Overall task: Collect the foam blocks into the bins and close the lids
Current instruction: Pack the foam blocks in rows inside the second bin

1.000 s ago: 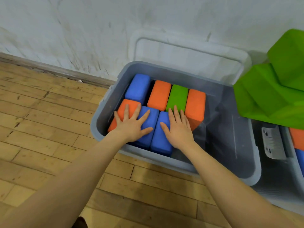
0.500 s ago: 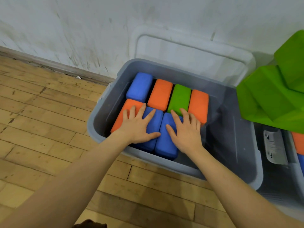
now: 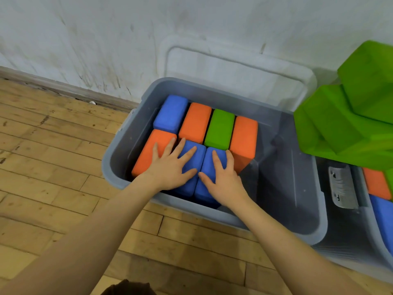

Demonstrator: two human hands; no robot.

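Head view: grey bin (image 3: 119, 158) on the wood floor (image 3: 53, 145) against the wall, its lid (image 3: 234, 71) propped upright behind it. Blocks packed into the bin's left half: back row blue block (image 3: 171, 112), orange block (image 3: 195, 122), green block (image 3: 220, 128), tall orange block (image 3: 244, 137); front row orange front block (image 3: 153, 147) plus two blue front blocks (image 3: 192, 152).

Left hand (image 3: 170, 169) flat, fingers spread, pressing across the orange front block and a blue one. Right hand (image 3: 223, 177) flat, fingers straight, on the other blue one. Thumbs nearly touch.

Second bin (image 3: 378, 241) at right, holding blocks, with big green foam pieces (image 3: 344, 124) above.
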